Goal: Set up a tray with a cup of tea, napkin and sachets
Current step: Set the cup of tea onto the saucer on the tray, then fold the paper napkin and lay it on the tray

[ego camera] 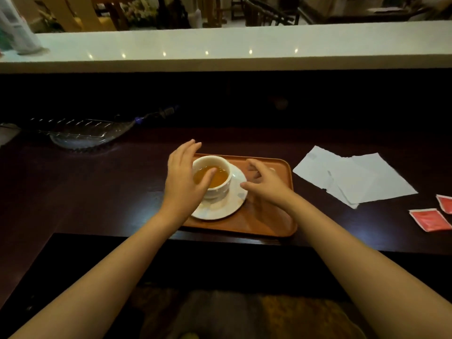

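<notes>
A white cup of tea (221, 171) stands on a white saucer (231, 204) at the left end of an orange-brown tray (274, 221). My left hand (184, 177) is spread open beside and over the cup's left side, fingers apart, holding nothing. To the right of the saucer, my right hand (263, 183) hovers over the tray with its fingers curled loosely and nothing in them. White napkins (354, 177) lie on the dark counter right of the tray. Two red sachets (430, 218) lie further right, near the frame's edge.
A clear glass dish (83, 133) sits at the back left of the dark wooden counter (97, 192). A raised white ledge (220, 47) runs along the back. The counter's front edge lies just below the tray.
</notes>
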Demonstrator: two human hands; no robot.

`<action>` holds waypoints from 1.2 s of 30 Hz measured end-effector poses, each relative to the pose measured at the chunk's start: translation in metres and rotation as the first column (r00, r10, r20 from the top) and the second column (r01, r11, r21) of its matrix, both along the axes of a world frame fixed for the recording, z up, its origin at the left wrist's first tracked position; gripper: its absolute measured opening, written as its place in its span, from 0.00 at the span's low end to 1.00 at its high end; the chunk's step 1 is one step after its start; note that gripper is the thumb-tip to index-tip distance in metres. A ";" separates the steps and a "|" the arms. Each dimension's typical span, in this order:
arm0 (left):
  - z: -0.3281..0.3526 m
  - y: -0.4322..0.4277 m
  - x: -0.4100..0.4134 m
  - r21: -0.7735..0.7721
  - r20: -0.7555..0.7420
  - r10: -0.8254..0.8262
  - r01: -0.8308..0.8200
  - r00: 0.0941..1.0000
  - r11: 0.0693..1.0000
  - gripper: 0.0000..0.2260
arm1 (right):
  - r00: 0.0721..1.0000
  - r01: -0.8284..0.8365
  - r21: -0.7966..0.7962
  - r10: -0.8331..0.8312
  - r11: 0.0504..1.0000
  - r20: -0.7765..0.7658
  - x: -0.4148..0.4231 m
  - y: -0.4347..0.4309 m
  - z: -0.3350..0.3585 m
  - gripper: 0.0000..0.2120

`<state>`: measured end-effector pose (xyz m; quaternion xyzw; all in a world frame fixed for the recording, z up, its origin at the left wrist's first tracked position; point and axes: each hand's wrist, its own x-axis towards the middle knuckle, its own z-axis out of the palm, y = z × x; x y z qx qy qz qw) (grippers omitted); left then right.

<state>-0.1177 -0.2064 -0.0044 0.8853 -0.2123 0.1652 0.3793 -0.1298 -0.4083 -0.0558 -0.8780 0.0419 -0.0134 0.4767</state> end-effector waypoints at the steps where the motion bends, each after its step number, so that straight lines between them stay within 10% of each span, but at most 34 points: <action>1: 0.005 -0.012 -0.002 -0.009 0.022 -0.002 0.002 1.000 1.000 0.23 | 1.000 0.027 -0.009 -0.027 1.000 0.007 -0.003 -0.009 0.003 0.32; 16: -0.023 -0.228 -0.033 0.231 -0.200 -0.404 0.443 0.893 0.866 0.17 | 0.922 0.349 -0.297 -0.382 0.889 -0.059 -0.104 -0.199 0.022 0.21; 29: -0.091 -0.330 -0.010 0.556 -0.268 -0.461 0.527 0.846 0.643 0.26 | 0.699 0.530 -0.637 -0.714 0.561 -0.047 -0.098 -0.289 -0.015 0.20; 36: -0.103 -0.324 -0.011 0.557 -0.195 -0.467 0.489 0.863 0.671 0.26 | 0.698 0.642 -0.437 -0.716 0.629 -0.006 -0.092 -0.290 -0.018 0.03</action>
